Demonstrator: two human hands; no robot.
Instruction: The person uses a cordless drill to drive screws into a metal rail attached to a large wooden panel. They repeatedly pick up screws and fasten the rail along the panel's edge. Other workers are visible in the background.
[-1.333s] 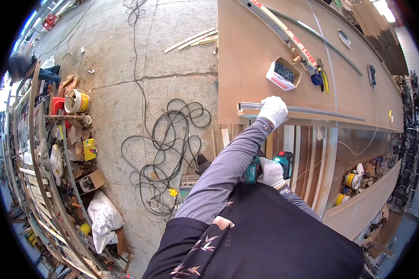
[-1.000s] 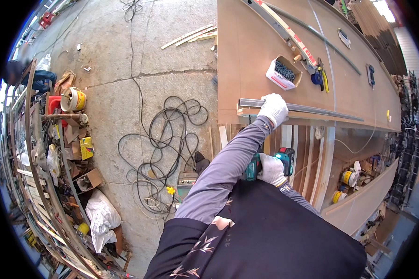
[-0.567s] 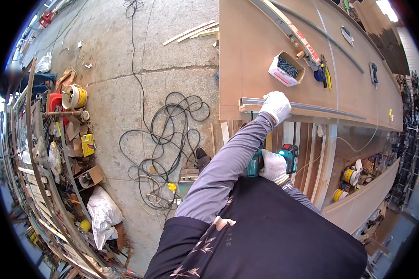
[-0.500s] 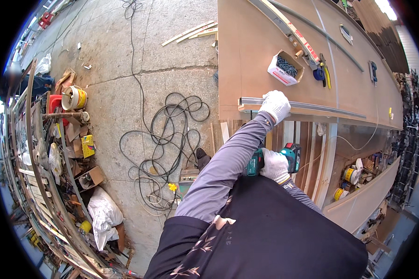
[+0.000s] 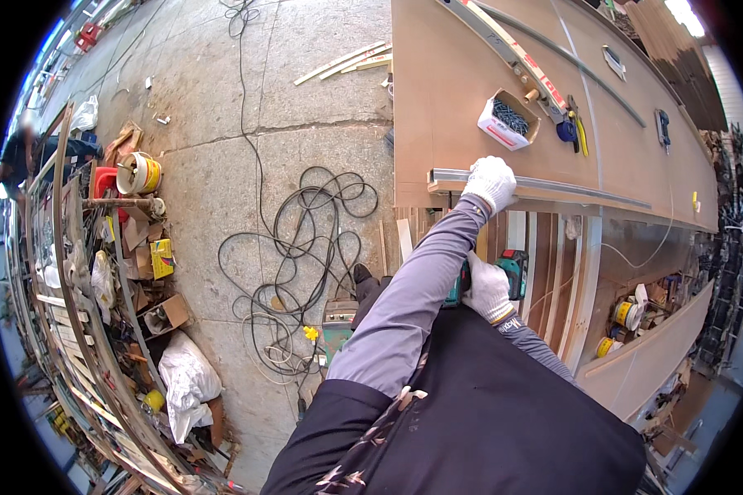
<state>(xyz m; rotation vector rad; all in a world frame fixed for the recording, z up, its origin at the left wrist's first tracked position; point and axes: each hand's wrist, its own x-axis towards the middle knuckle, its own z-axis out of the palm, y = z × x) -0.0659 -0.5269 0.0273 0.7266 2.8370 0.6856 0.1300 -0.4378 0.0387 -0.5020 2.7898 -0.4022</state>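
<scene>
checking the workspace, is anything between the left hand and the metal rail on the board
No. The left hand already rests on the metal rail at the board's near edge. The screw box sits farther back on the board. The right hand holds a teal drill lower down.

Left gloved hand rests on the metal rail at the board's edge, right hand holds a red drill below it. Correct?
Not quite. In the head view the left hand does rest on the metal rail, but the drill in the right hand is teal, not red.
</scene>
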